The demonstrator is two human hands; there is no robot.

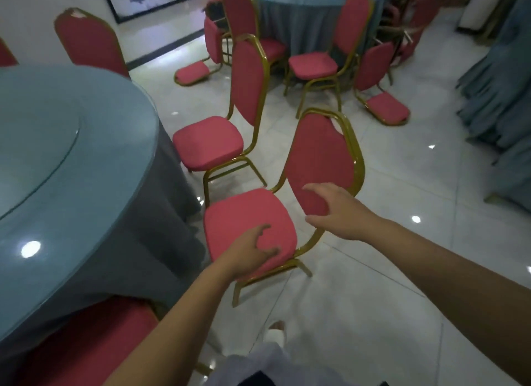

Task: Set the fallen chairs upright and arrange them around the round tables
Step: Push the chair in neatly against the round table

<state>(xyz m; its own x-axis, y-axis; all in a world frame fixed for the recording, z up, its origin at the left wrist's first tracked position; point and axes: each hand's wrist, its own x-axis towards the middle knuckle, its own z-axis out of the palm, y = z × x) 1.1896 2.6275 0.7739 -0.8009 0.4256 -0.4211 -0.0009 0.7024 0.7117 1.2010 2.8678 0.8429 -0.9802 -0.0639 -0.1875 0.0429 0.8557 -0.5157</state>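
Note:
A red padded chair with a gold frame (247,221) stands upright beside the near round table (71,161), which has a blue-grey cloth. My left hand (250,253) hovers over the seat's near corner, fingers curled and apart. My right hand (339,213) is spread in front of the lower edge of the backrest; I cannot tell if it touches. A second upright chair (209,141) stands just beyond. Two chairs lie tipped over on the floor by the far round table (298,20): one at its left (192,72), one at its right (385,106).
More upright red chairs ring the far table (313,65) and the near one (89,40), with one seat at bottom left (86,342). Draped blue-grey cloth (500,92) fills the right side. Stacked chairs (413,23) stand at the back. The white tiled floor (388,270) is glossy.

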